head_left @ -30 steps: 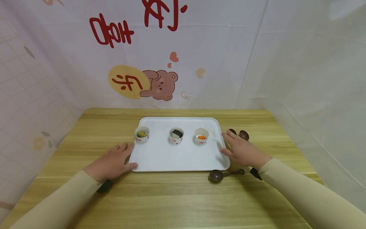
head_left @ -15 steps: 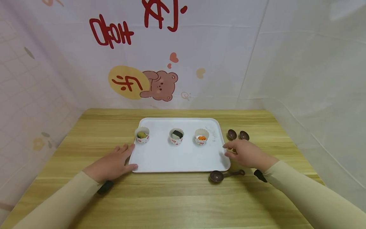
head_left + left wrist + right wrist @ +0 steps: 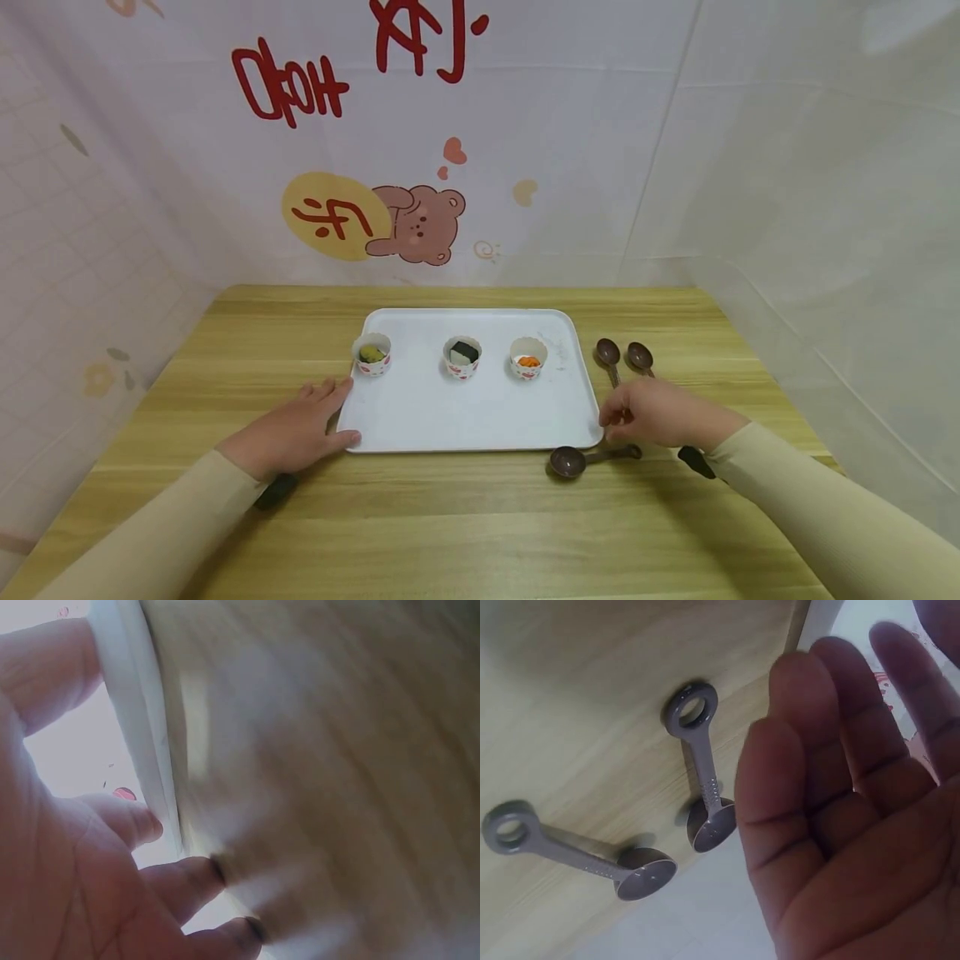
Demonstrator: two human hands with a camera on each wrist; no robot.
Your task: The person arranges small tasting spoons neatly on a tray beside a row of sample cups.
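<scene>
We saw the white tray (image 3: 465, 417) flat on the wood-grained desk (image 3: 450, 533), between the left grip (image 3: 296, 425) and the right grip (image 3: 663, 412); the left grip was spread, its fingers at the tray's left rim and its thumb over the near left corner; the right grip was loosely bent beside the near right corner, pinching nothing that we could make out; whether it touched the rim we could not tell; on the tray stood the left cup (image 3: 374, 367), holding a yellow-green lump (image 3: 371, 353), the middle cup (image 3: 461, 371), holding a white-and-black piece (image 3: 464, 353), and the right cup (image 3: 527, 372), holding orange bits (image 3: 528, 362); we noticed the brown near spoon (image 3: 567, 462) just in front of the tray, its handle pointing right; the 2nd spoon (image 3: 607, 351) and the 3rd spoon (image 3: 640, 356) lay right of the tray, their handles partly hidden by the right grip in the head view; beyond the desk, we saw a printed bear (image 3: 427, 225) on pale cloth (image 3: 570, 125).
</scene>
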